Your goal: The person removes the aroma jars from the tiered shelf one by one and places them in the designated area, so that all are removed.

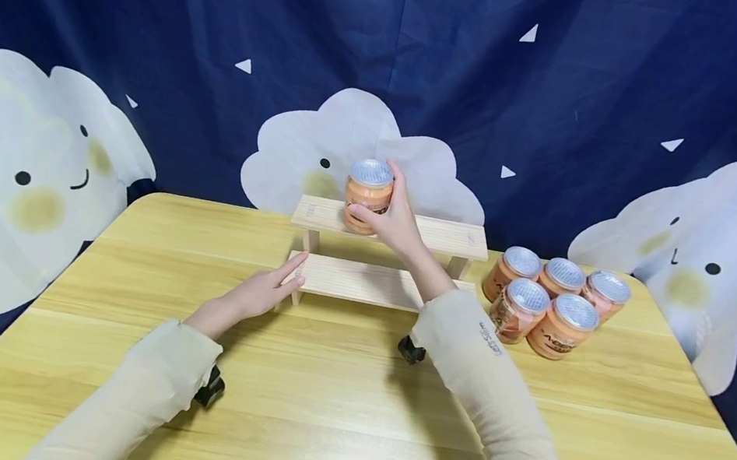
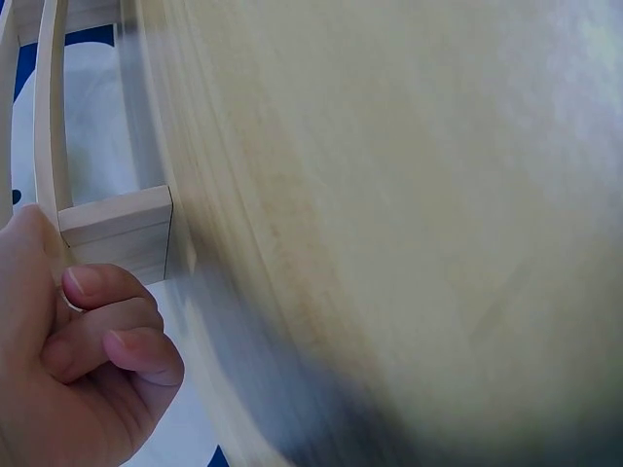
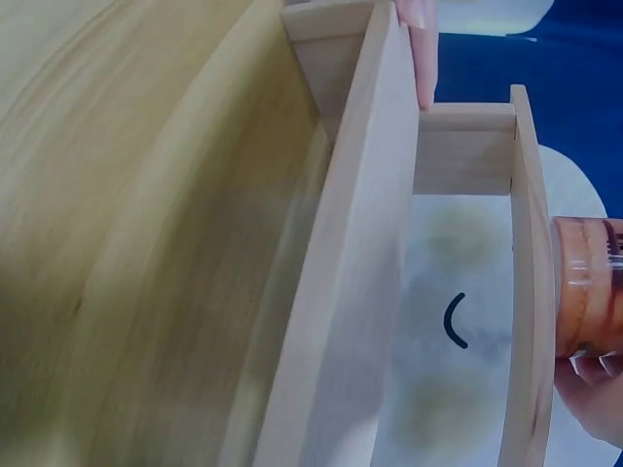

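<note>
A two-step wooden display shelf (image 1: 361,282) stands on the table. My right hand (image 1: 400,223) grips an orange jar (image 1: 369,191) with a silvery lid, thumb across its front and fingers round the far side. The jar is upright at the upper board (image 1: 435,231), left of its middle; in the right wrist view the jar (image 3: 589,282) has its base against or very close to that board. My left hand (image 1: 257,293) holds the left end of the lower board with thumb and index finger. In the left wrist view its other fingers (image 2: 127,331) are curled beside the shelf leg (image 2: 122,224).
Several similar orange jars (image 1: 563,326) stand grouped at the table's right, beside the shelf. A dark blue curtain (image 1: 438,35) with white clouds hangs behind the wooden table (image 1: 316,403). Black wrist devices (image 1: 411,350) sit under both sleeves.
</note>
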Demonstrator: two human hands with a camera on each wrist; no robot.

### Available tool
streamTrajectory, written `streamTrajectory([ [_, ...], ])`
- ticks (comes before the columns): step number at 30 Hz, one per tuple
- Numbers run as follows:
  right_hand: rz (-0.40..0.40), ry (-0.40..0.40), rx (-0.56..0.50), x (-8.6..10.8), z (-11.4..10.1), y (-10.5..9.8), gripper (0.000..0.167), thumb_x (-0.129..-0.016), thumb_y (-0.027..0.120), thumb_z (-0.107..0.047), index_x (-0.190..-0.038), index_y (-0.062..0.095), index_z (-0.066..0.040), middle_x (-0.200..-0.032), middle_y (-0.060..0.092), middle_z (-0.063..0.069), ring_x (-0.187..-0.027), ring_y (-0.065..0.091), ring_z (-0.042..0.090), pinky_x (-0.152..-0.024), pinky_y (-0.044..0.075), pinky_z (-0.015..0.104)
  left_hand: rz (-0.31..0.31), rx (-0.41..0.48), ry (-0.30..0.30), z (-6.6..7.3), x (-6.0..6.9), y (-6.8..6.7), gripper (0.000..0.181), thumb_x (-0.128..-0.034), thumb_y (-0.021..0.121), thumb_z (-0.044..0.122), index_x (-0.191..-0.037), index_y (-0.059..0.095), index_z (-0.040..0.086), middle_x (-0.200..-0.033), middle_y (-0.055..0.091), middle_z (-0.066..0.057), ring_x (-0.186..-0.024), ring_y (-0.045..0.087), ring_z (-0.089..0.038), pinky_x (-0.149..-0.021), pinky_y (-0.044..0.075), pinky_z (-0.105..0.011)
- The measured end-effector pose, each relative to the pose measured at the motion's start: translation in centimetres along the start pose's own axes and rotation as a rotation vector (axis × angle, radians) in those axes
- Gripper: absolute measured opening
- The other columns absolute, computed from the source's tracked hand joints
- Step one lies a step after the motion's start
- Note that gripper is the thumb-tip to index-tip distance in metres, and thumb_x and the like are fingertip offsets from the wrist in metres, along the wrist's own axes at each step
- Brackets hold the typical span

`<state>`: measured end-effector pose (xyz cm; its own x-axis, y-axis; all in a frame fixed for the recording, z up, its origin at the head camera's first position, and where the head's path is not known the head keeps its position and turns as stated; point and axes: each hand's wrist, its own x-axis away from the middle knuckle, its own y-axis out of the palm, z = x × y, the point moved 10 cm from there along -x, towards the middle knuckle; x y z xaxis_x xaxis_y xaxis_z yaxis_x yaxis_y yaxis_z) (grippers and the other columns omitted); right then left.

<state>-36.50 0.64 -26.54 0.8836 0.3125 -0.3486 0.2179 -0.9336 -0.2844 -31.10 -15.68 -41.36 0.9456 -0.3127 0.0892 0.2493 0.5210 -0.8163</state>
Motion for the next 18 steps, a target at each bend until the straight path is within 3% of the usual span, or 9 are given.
streamTrajectory([
  [10,0.09,0.009,0.036,1.2,2.7,-3.0,0.087,-0.073,0.075,-0.007,-0.14,0.02,-0.006,-0.128,0.042,0.019,-0.113,0.046,0.026,-0.095,0.038,0.038,-0.008,0.027,0.0,-0.1,-0.1,0.3,0.06,-0.0976,0.031,0.046,-0.148,0.012,0.02,-0.138,0.035,-0.026,-0.117,0.043,-0.047,-0.099,0.031,-0.055],
  [18,0.167,-0.001,0.14,3.6,1.5,-7.9,0.089,-0.072,0.077,-0.009,-0.141,0.02,-0.007,-0.127,0.043,0.02,-0.109,0.048,0.028,-0.088,0.042,0.04,-0.003,0.032,0.001,-0.4,0.0,0.3,0.059,-0.0977,0.031,0.045,-0.148,0.013,0.02,-0.138,0.035,-0.027,-0.115,0.044,-0.048,-0.098,0.032,-0.056],
])
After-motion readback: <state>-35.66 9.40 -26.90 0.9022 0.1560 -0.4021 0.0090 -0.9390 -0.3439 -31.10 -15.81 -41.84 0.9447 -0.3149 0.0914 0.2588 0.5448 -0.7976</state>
